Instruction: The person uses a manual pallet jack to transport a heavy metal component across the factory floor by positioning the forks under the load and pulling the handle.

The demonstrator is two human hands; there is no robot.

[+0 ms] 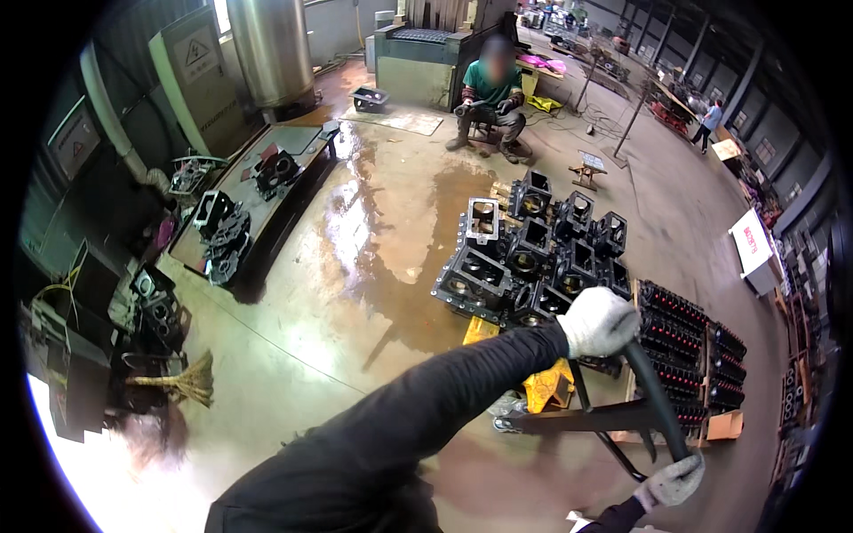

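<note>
My left hand [601, 322], in a white work glove, is closed around the upper end of a black looped handle [656, 397]. Lower down, my gloved right hand [673, 481] grips the other end of that loop. The handle's dark shaft slants left toward a yellow pallet jack [548, 386], partly hidden by my left forearm. One yellow fork [481, 330] shows beneath a load of black cast housings [530, 246]. Several of these box-shaped castings with square openings stand close together just beyond my left hand.
Black parts with red dots [671, 355] are stacked on pallets at the right. A low metal table [298, 138] with castings stands at the left. A seated co-worker [493, 93] holds something dark at the back. Wet patches [453, 204] cover the floor between; a broom head [188, 380] lies left.
</note>
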